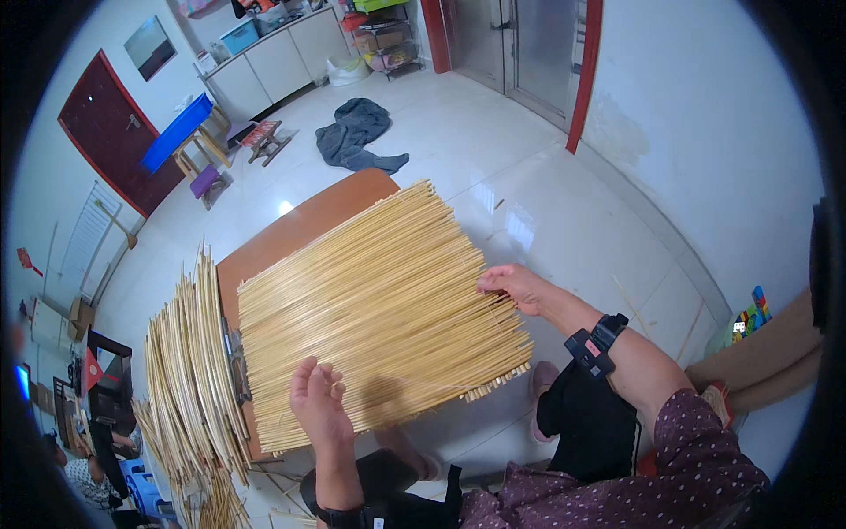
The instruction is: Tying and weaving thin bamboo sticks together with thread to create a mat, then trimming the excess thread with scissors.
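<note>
A mat of straw-coloured stalks point(370, 309) is laid flat on a brown table point(304, 220), most of whose top is covered by it; only a far strip and a narrow left margin of the wood are left visible. The near edge of the mat is partly hidden by the left hand point(322, 406), which is held over its near left part with the fingers curled toward the thumb; whether a fine thread is pinched there, or the mat is touched, cannot be told. The right hand point(517, 286) is placed at the mat's right edge, thumb and fingertips drawn together; what, if anything, is gripped between them is too small to make out. A dark object point(233, 357) at the table's left edge is hard to identify, being partly covered. The lower end of a bundle of loose stalks point(189, 370) left of the table is spread into a tangle near the lower edge of the view. Another person's leg point(767, 353) is cut off at the right.

The mat's stalks are laid side by side, pointed from near left to far right, and its long axis is set the same way. The loose bundle is aligned more nearly front to back.
</note>
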Demonstrator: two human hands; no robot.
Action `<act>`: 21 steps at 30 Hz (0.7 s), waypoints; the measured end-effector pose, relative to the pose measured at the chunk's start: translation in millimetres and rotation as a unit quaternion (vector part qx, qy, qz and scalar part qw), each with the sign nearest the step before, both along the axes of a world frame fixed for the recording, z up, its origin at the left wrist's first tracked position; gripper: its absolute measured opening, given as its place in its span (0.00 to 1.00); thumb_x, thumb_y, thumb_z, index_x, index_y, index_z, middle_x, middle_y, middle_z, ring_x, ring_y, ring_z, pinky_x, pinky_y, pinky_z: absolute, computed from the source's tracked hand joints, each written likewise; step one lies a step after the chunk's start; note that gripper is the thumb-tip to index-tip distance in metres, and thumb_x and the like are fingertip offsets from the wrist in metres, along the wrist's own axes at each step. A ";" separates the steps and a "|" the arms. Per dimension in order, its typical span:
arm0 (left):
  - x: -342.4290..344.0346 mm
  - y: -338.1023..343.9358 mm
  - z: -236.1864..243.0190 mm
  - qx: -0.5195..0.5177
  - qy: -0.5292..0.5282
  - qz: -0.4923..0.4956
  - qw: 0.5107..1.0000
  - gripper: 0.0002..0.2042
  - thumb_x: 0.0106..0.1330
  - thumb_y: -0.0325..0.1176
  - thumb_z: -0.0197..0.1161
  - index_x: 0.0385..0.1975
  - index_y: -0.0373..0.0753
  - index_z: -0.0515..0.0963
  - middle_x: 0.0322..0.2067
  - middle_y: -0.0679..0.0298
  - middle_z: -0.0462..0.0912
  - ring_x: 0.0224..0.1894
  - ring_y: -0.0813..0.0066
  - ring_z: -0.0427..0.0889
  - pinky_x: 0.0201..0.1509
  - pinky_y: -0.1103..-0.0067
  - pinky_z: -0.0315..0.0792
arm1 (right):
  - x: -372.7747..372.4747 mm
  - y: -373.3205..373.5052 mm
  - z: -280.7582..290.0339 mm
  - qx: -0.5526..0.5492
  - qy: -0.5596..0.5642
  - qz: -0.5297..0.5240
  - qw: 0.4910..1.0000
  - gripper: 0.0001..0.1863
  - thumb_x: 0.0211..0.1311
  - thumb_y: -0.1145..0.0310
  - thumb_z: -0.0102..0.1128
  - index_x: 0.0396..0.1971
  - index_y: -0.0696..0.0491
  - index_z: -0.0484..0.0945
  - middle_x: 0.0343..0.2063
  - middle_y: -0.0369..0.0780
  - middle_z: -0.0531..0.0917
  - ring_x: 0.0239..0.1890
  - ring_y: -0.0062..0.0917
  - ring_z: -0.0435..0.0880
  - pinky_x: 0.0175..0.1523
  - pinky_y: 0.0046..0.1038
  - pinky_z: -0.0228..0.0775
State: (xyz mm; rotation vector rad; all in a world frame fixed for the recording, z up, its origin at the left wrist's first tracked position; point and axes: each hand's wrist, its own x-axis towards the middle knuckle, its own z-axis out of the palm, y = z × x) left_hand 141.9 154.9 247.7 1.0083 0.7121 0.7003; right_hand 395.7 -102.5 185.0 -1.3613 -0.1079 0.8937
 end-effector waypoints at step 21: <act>-49.9 -44.8 -40.1 0.009 0.284 -0.732 0.620 0.19 0.68 0.44 0.58 0.49 0.35 0.75 0.31 0.65 0.85 0.15 0.89 0.68 0.19 0.88 0.65 | 3.5 -7.8 1.0 0.018 -0.012 -0.044 0.999 0.05 0.59 0.71 0.62 0.28 0.56 0.79 0.27 0.37 0.82 0.29 0.21 0.80 0.37 0.27 0.76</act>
